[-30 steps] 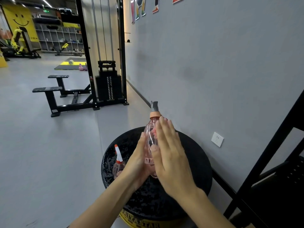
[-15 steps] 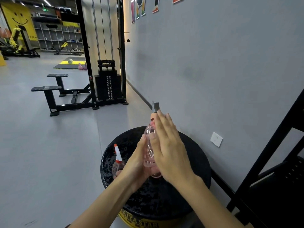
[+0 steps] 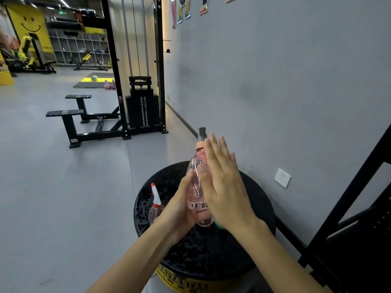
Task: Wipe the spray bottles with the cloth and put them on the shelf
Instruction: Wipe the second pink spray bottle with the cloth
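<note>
A clear pink spray bottle with a grey nozzle and orange collar is upright above a black round stand. My left hand grips its lower body from the left. My right hand lies flat against the bottle's right side with straight fingers reaching up to the collar. A bit of reddish cloth shows through the bottle under those fingers; the rest of it is hidden. A second spray bottle with a white and orange nozzle stands on the stand, left of my hands.
A black metal shelf frame rises at the right edge. The grey wall with a white socket is just behind the stand. A cable machine and black bench stand further back on the grey floor.
My right hand has slid upward along the bottle's side, fingertips now at the collar. My left hand keeps hold of the bottle in about the same place.
</note>
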